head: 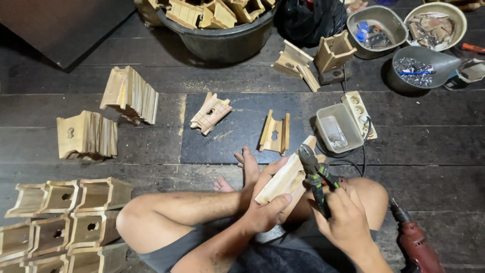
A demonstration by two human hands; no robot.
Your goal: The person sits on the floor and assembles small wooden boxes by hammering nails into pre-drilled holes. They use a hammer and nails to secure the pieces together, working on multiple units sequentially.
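My left hand (267,208) grips a pale wooden piece (288,174), held tilted above my crossed legs. My right hand (343,218) is closed on the green-and-black handles of pliers (314,174), whose jaws touch the upper end of that wooden piece. I sit on a dark plank floor (429,146). Two similar wooden parts lie just ahead: a slotted one (275,133) and a grooved one (210,112).
Stacks of wooden parts (86,135) and box-like assemblies (60,222) sit at left. A black tub (222,38) of wooden pieces stands ahead. Metal bowls (417,68) of hardware, a small plastic tray (339,129), a power strip (361,112) and a red drill (417,242) lie at right.
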